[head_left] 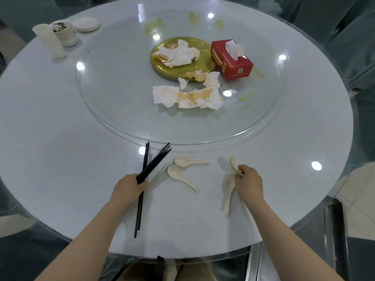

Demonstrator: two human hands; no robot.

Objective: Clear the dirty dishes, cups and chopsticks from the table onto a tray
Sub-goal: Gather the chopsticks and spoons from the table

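Two hands: both loaded.
Left hand (pixel 129 187): fist on splayed chopsticks (pixel 146 175); loose one may slide out.
Right hand (pixel 250 183): pinching spoon (pixel 235 165); may slip.
Tabletop (pixel 60 159): two spoons (pixel 182 175) between hands.
Tray: unseen.

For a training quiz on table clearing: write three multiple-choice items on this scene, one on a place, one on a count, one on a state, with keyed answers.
1. Where is the red tissue box?
A. on the glass turntable, beside the gold plate
B. at the table's near edge
C. on a chair

2. How many spoons lie loose between the hands?
A. none
B. two
C. five

3. What is the left hand doing?
A. resting flat
B. gripping black chopsticks
C. holding a cup

Answers: 1 A, the box touches the plate's right side; 2 B, one spoon lies above another; 3 B, its fingers close round the bundle.
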